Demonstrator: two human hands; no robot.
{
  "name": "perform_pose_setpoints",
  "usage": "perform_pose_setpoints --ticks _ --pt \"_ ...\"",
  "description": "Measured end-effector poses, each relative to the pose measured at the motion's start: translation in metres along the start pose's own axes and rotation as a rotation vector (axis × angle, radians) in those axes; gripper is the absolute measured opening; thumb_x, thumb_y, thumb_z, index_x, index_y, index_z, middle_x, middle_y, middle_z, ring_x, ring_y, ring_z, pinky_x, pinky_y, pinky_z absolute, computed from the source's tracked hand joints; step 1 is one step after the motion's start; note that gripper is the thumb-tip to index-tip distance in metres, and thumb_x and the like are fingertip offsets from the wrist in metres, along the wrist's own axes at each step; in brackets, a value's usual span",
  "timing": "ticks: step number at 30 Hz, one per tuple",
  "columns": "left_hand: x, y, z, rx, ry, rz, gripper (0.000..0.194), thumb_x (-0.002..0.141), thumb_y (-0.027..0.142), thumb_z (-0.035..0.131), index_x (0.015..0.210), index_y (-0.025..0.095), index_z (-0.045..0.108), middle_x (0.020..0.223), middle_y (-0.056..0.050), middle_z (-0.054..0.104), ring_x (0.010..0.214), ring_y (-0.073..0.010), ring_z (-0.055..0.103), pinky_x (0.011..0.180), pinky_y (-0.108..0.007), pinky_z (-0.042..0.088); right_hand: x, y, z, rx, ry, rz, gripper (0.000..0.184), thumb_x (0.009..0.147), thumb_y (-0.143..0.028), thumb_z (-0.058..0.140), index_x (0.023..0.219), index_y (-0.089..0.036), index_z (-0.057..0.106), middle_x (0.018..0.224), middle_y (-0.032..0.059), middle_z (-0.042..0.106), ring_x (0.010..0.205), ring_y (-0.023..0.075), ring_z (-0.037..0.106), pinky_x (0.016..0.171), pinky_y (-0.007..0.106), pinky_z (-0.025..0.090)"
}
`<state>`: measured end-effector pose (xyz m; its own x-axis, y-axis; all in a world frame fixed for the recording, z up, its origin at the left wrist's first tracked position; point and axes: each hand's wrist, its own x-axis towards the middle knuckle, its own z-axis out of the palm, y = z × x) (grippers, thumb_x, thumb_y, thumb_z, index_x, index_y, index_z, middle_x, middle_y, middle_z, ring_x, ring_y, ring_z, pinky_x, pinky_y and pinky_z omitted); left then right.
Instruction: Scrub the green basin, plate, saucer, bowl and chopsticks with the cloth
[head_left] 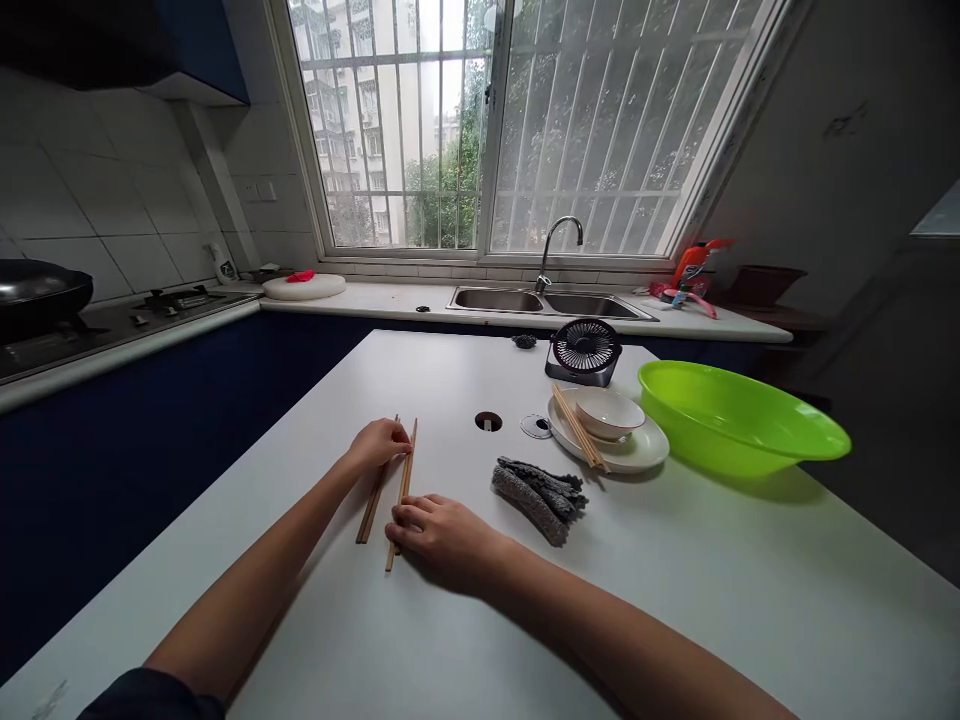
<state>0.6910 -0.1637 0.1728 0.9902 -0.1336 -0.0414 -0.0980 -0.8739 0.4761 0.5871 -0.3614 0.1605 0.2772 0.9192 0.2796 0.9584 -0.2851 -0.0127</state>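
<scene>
Two sets of wooden chopsticks lie on the white table in front of me. My left hand [382,445] pinches the upper part of the lighter chopsticks [406,473]. Lower down on the same chopsticks, my right hand [435,535] has its fingers closed around them. Just left of these, the darker chopsticks [370,513] rest partly under my left hand. A folded grey cloth [536,493] lies to the right of my right hand. Further right, more chopsticks [577,428] lean across a white plate [645,450] that carries a white bowl [609,410].
A green basin [750,440] stands at the table's right. Behind the plate is a small black fan [585,350], with a dark scrubber [524,342] beside it. The tabletop has a round hole [488,422] and a loose round cover [534,427]. A sink [502,300] is beyond.
</scene>
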Motion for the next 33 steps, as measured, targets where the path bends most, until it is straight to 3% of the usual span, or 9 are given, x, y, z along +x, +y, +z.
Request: perform_pose_setpoints --ticks 8,24,30,33 --pt "0.000 0.003 -0.001 0.012 0.009 -0.024 0.014 0.075 0.031 0.069 0.078 0.021 0.077 0.078 -0.003 0.074 0.076 -0.0198 0.065 0.067 -0.028 0.042 -0.009 0.001 -0.004 0.013 0.002 0.007 0.030 0.091 -0.015 0.056 0.121 -0.012 0.058 0.120 0.0170 0.065 0.112 0.0236 0.062 0.092 0.036 0.050" --pt "0.002 0.013 0.004 0.103 0.091 -0.064 0.013 0.079 0.030 0.067 0.086 0.023 0.076 0.097 -0.004 0.077 0.094 -0.0222 0.067 0.079 -0.029 0.045 -0.020 0.003 -0.004 0.043 0.044 -0.025 0.025 0.094 -0.014 0.052 0.119 -0.013 0.059 0.119 0.0157 0.067 0.114 0.0218 0.061 0.098 0.037 0.048" --pt "0.002 0.026 0.011 0.154 0.121 -0.083 0.024 0.088 0.037 0.058 0.097 0.021 0.074 0.106 -0.007 0.074 0.100 -0.0239 0.066 0.079 -0.029 0.045 -0.023 0.006 0.000 0.062 0.079 -0.017 0.025 0.096 -0.015 0.049 0.118 -0.014 0.061 0.120 0.0141 0.067 0.115 0.0214 0.061 0.099 0.036 0.048" --pt "0.001 0.036 0.015 0.180 0.131 -0.101 0.031 0.084 0.042 0.063 0.102 0.019 0.071 0.107 -0.010 0.073 0.101 -0.0261 0.066 0.077 -0.030 0.045 -0.023 0.007 0.001 0.069 0.071 -0.022 0.024 0.095 -0.014 0.050 0.117 -0.015 0.061 0.119 0.0146 0.066 0.112 0.0203 0.062 0.097 0.036 0.048"
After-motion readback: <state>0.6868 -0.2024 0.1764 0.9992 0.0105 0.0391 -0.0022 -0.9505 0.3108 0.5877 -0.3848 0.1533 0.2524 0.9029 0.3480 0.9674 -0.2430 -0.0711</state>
